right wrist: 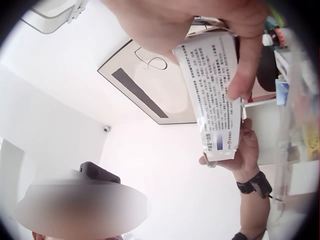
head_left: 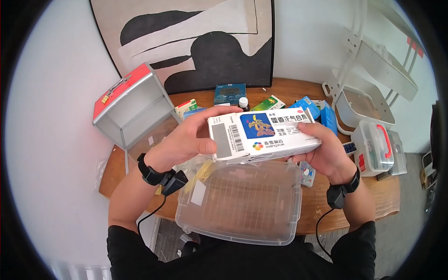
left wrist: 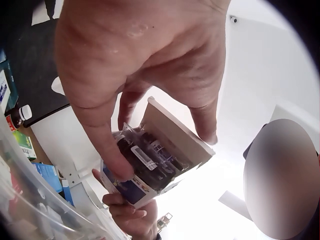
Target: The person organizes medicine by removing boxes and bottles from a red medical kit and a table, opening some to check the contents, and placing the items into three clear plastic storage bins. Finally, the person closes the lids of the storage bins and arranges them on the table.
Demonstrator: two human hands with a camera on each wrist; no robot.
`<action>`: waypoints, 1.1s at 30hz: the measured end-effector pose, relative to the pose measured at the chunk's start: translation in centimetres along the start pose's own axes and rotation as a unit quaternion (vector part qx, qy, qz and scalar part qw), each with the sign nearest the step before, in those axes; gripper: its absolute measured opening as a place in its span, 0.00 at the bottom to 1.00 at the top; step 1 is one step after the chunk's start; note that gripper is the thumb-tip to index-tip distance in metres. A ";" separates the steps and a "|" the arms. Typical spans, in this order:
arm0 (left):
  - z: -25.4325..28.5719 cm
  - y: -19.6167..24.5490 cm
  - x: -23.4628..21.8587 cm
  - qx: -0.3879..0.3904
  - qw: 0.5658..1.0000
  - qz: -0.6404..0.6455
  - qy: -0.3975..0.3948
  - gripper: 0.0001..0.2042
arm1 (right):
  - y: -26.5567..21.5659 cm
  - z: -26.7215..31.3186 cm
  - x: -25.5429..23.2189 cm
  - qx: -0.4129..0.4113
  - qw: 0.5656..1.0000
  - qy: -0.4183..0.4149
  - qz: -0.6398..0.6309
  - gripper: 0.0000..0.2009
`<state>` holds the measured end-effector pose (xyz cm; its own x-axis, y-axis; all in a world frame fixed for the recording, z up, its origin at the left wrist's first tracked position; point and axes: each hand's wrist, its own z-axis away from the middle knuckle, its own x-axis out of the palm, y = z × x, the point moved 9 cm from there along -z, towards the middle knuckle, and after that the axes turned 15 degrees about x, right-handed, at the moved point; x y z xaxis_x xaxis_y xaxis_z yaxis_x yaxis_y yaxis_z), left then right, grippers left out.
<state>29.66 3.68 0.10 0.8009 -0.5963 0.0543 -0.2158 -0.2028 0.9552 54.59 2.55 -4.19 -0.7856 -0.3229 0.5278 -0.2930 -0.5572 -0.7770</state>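
Observation:
Both hands hold a white medicine box (head_left: 284,135) with a blue picture panel, above a clear plastic lidded container (head_left: 242,200). The left hand (head_left: 189,137) grips its left end, thumb on the front face. At the right end, the right hand (head_left: 329,149) grips it with the thumb on top. In the left wrist view the box end facing the camera is open, and dark vials (left wrist: 150,162) in clear plastic show inside, between the left hand's (left wrist: 145,65) fingers. The right wrist view shows a printed side of the box (right wrist: 210,85) beside the right hand (right wrist: 200,25).
Behind the hands stand a teal box (head_left: 230,94), a dark bottle with a white cap (head_left: 243,103), a green box (head_left: 268,103) and blue boxes (head_left: 329,119). A red-topped case (head_left: 126,93) stands at left, a clear case with red handle (head_left: 373,149) at right. A blister pack (head_left: 307,174) lies near the right hand.

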 end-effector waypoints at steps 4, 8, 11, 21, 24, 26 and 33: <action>0.4 0.6 0.1 0.034 0.999 -0.014 -0.006 0.66 | -0.6 0.7 0.2 -0.005 1.000 0.013 0.004 0.28; 0.6 1.2 -0.3 0.094 0.995 -0.042 0.019 0.55 | -0.4 0.7 0.0 -0.010 1.000 0.013 -0.015 0.29; 0.5 2.1 0.2 0.152 0.988 -0.040 0.013 0.44 | -0.1 1.0 1.3 -0.008 0.999 0.034 -0.016 0.28; 0.3 1.0 -1.5 0.125 0.988 -0.082 0.035 0.29 | -1.0 1.7 2.6 -0.030 1.000 0.002 0.002 0.28; 0.1 1.3 -1.2 0.133 0.984 -0.111 0.042 0.23 | -0.8 1.7 3.2 -0.022 0.999 -0.005 0.024 0.28; -0.1 1.1 -1.4 0.132 0.984 -0.105 0.049 0.19 | -0.5 1.9 3.3 -0.018 0.999 0.022 0.041 0.28; 0.2 2.1 -1.1 0.172 0.972 -0.158 0.023 0.14 | -0.1 1.5 3.0 -0.017 0.998 0.029 0.059 0.29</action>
<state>28.21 3.70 1.97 0.8800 -0.4279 -0.2064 -0.1215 -0.6227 0.7729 53.09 0.48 -2.00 -0.8455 -0.3393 0.4122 -0.2146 -0.4910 -0.8443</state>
